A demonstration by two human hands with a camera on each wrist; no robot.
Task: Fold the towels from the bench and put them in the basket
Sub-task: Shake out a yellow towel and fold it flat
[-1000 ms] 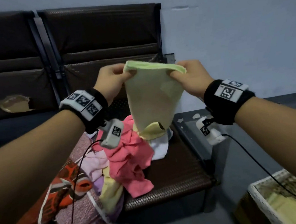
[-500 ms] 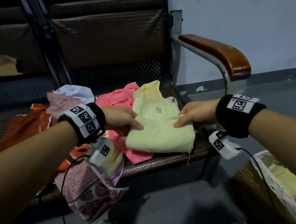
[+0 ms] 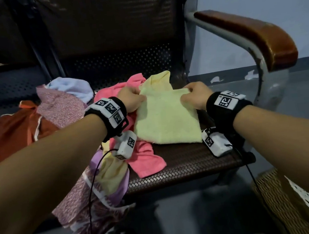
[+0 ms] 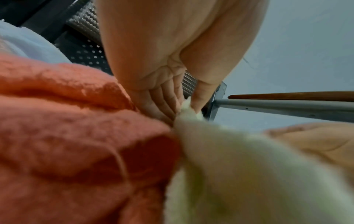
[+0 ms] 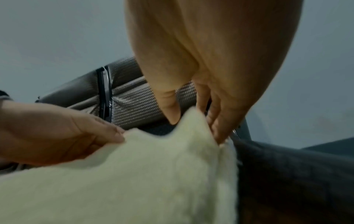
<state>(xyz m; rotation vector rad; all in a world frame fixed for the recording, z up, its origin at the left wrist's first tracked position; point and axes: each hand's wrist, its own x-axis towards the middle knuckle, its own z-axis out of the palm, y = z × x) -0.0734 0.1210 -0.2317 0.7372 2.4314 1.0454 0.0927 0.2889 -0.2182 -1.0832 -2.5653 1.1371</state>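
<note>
Head view: folding step in hand. Yellow towel [image 3: 166,121] lies on bench seat [image 3: 188,160] near front right corner, partly over pink towel [image 3: 144,155]. Left hand [image 3: 132,101] pinches far left corner, right hand [image 3: 195,96] pinches far right corner; wrist views confirm thumb-and-finger pinch on cloth edge. Long axis seems to run front to back, far edge toward backrest. Next move, likely: bring far edge over to near edge, corners matched, then carry to basket [image 3: 277,205] beyond seat's front right corner.

Dim light, blurred wrist views
</note>
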